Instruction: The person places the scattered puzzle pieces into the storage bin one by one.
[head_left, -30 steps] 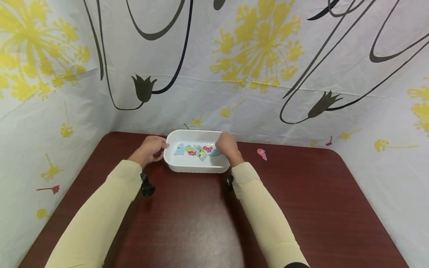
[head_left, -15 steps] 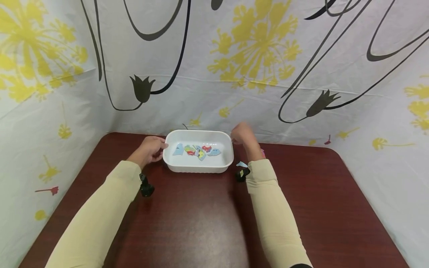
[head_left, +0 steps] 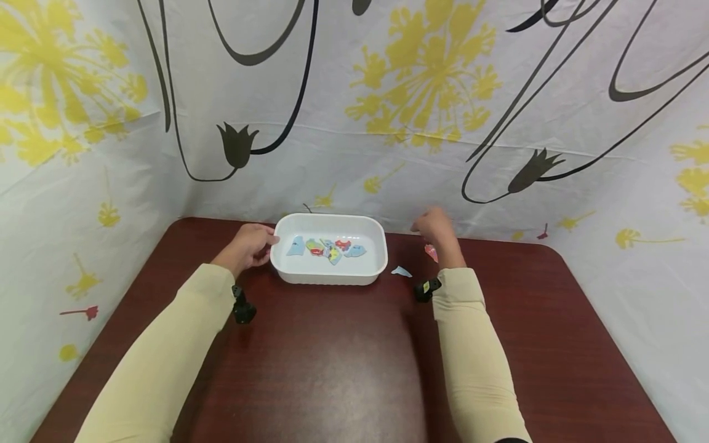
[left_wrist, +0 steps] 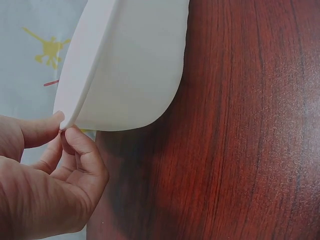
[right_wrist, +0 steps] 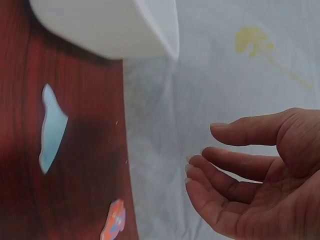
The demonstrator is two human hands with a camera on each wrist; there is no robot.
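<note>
A white plastic tray (head_left: pixel 329 278) stands near the back of the table, with several flat printed pieces (head_left: pixel 334 255) lying inside. My left hand (head_left: pixel 249 246) pinches the tray's left rim between thumb and fingers, as the left wrist view shows up close. To the right of the tray, my right hand (head_left: pixel 436 227) hovers above the table's back edge, holding nothing, its fingers loosely bent and apart from the thumb. Below it on the table lie a light blue flat piece (right_wrist: pixel 54 130) and a pink-orange piece (right_wrist: pixel 114 220), partly hidden by the right hand in the head view.
A dark red-brown wooden table (head_left: pixel 327 363) fills the lower view. White cloth with yellow and dark floral prints (head_left: pixel 332 111) hangs right behind the table's back edge and along both sides. A black wrist camera (head_left: pixel 426 289) sits on the right wrist.
My right hand has left the tray's right end and moved right, over the pink-orange piece. The light blue piece beside the tray has come into sight. The left hand stays on the rim.
</note>
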